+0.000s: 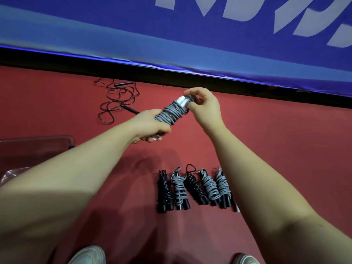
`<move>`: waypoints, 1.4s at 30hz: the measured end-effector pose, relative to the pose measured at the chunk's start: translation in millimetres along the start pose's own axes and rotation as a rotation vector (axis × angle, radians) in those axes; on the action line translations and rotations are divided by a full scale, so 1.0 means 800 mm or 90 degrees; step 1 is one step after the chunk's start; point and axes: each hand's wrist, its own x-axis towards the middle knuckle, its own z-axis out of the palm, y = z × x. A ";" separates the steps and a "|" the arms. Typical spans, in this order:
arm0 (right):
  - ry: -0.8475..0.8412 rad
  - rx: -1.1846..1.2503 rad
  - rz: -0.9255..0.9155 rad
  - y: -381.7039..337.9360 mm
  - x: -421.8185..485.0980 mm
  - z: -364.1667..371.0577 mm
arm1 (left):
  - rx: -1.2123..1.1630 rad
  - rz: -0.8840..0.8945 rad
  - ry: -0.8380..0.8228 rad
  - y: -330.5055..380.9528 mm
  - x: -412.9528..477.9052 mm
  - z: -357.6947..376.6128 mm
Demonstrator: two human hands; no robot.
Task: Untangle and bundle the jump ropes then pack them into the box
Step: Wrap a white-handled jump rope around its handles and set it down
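Left hand (150,126) is gripping the lower end of a grey bundle (171,113) above the floor (266,140), fingers curled round it and covering the handle ends. Right hand (204,107) is pinching the top end, though whether it has cord or handle is hard to make out. Five wound bundles (192,187) are lying in a row below, with something more peeking out as a sliver behind the right forearm. A loose black rope (114,100) is lying tangled further off, and the box (38,145) at left is being cut off by the frame edge and left arm.
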 end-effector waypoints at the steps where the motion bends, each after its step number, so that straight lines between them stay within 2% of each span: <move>1: -0.001 -0.074 -0.027 -0.001 -0.001 -0.001 | 0.001 -0.003 -0.003 -0.001 0.000 0.000; 9: -0.079 -0.374 -0.205 0.002 0.008 -0.020 | -0.068 -0.073 -0.096 0.000 -0.001 -0.007; 11: -0.059 -0.407 -0.279 0.003 0.010 -0.024 | -0.072 -0.081 -0.113 0.002 -0.003 -0.008; 14: 0.027 -0.432 -0.389 0.011 0.004 -0.028 | -0.088 -0.097 -0.132 0.007 -0.006 -0.007; 15: 0.040 -0.415 -0.377 0.010 0.001 -0.028 | -0.093 -0.104 -0.139 0.009 -0.007 -0.006; 17: 0.063 -0.333 -0.277 0.005 0.000 -0.027 | -0.112 -0.124 -0.160 0.014 -0.008 -0.005; 21: 0.126 -0.015 -0.039 -0.009 0.006 -0.017 | -0.127 -0.152 -0.165 0.025 -0.005 -0.001; 24: 0.048 -0.047 0.007 -0.015 0.014 -0.019 | -0.079 -0.120 -0.104 0.020 0.001 0.002; 27: -0.061 -0.086 0.038 -0.016 0.018 -0.022 | -0.048 -0.095 -0.099 0.008 0.001 0.001; 29: -0.107 -0.041 0.072 -0.013 0.017 -0.024 | -0.056 -0.093 -0.107 0.004 0.000 0.001; 32: -0.127 0.145 0.171 -0.008 0.012 -0.023 | -0.088 -0.078 -0.110 0.007 -0.001 -0.001; 33: -0.135 0.164 0.184 -0.005 0.011 -0.023 | -0.096 -0.073 -0.107 0.009 -0.001 -0.001; 36: -0.190 0.096 0.162 0.001 0.006 -0.021 | -0.096 -0.075 -0.113 0.012 -0.005 0.003; 38: -0.182 0.085 0.172 0.009 0.005 -0.015 | -0.115 -0.086 -0.116 0.009 -0.005 0.006; 42: -0.122 0.170 0.224 0.021 0.001 -0.003 | -0.139 -0.114 -0.114 0.000 -0.006 0.010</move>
